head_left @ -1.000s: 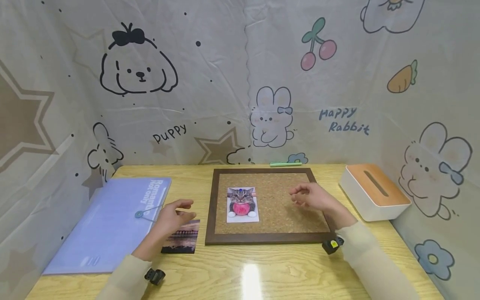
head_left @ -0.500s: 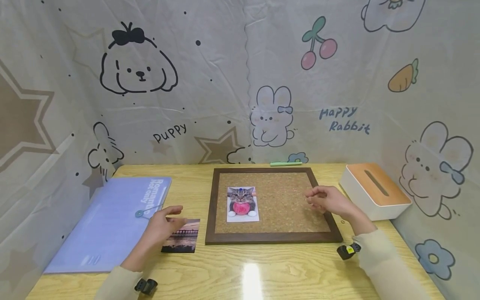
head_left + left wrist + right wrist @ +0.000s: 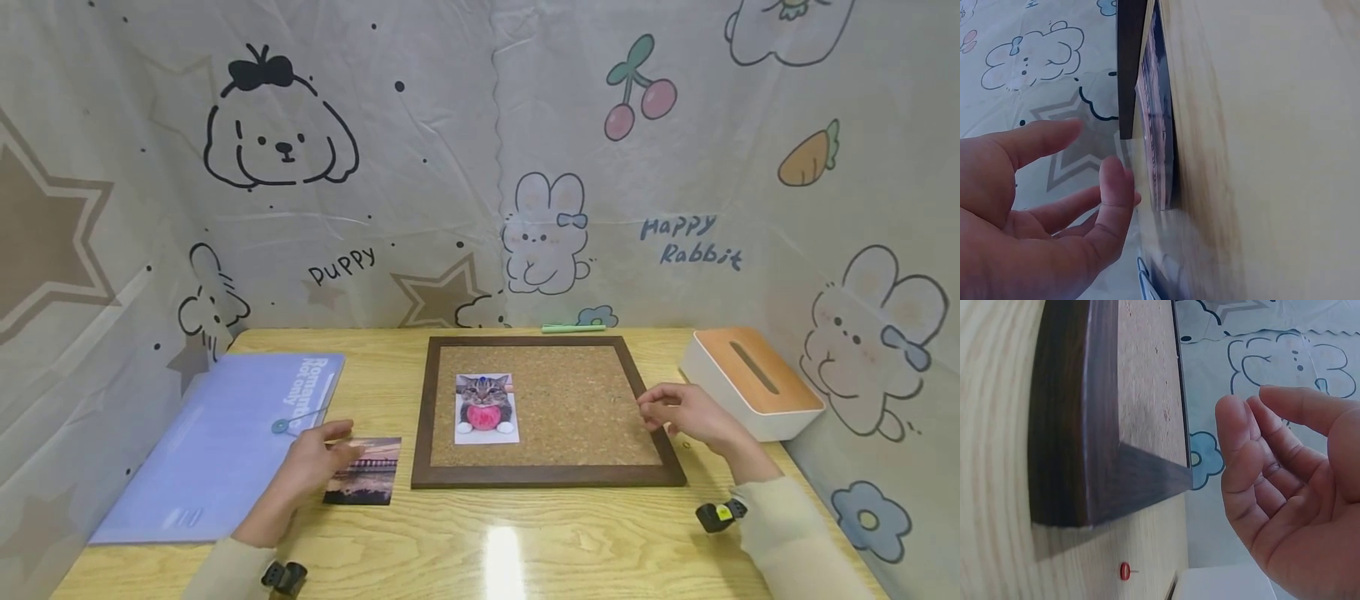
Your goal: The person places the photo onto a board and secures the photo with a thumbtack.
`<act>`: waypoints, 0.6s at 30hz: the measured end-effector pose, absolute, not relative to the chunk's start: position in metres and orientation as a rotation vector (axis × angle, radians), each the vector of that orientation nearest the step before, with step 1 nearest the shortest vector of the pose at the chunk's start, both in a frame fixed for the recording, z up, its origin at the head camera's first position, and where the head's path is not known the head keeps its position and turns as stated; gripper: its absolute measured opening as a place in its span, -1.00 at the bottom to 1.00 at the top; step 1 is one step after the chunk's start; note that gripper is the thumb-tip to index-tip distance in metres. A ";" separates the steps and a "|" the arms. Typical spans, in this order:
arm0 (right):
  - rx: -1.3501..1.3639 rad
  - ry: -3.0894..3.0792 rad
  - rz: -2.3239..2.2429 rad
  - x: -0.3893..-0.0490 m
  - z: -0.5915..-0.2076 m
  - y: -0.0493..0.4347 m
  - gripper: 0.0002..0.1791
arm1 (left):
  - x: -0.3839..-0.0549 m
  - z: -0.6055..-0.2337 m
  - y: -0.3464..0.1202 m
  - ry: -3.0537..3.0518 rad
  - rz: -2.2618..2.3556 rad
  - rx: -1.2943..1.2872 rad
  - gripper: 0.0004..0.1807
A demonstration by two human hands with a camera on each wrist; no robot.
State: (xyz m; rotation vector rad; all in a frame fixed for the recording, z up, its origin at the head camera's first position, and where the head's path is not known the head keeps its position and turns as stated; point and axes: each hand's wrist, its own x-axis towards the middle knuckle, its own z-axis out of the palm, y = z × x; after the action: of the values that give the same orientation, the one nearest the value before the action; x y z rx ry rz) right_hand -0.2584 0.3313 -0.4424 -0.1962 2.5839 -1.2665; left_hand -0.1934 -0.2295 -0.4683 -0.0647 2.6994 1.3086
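"Head view first: where's the photo print [image 3: 369, 482]?"

"Flat on the counter [image 3: 577, 546], between the blue folder [image 3: 217, 450] and the framed cork board [image 3: 573, 408]. The left grip [image 3: 311, 458] is over its far left corner, thumb and fingers spread. The right grip [image 3: 686, 414] is by the board's right side."

"And how will that print handle?"

"Light and thin, I'd guess, fairly stiff, glossy enough to slide and easy to crease. I'd lift one edge with a fingernail and pinch a corner."

"Left wrist view?"

"The print lies just past the fingertips. Nothing is held; whether a finger touches the edge, I can't tell."

"Right wrist?"

"A red pushpin [image 3: 1125, 571] lies on the counter near the frame's corner. The right grip is above it and apart from it, fingers loosely curved, thumb clear of them, nothing pinched."

"Tricky to pick up?"

"Tiny, nearly weightless, hard and sharp, likely to roll. Take it by the red head, away from the point."
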 end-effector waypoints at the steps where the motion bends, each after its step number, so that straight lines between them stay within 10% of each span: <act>1: -0.191 2.583 -1.267 -0.258 -0.443 0.332 -0.57 | -0.194 -0.469 -0.230 2.698 1.302 -0.056 -0.33; 18: -0.130 2.566 -1.271 -0.245 -0.450 0.355 -0.57 | -0.187 -0.470 -0.234 2.751 1.106 -0.036 -0.22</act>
State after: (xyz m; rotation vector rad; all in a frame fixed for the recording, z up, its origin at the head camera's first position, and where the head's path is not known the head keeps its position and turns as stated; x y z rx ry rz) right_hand -0.2454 0.3550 -0.4500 -0.1302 2.5664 -1.2709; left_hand -0.1872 -0.2345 -0.4697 -0.0362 2.7509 1.1057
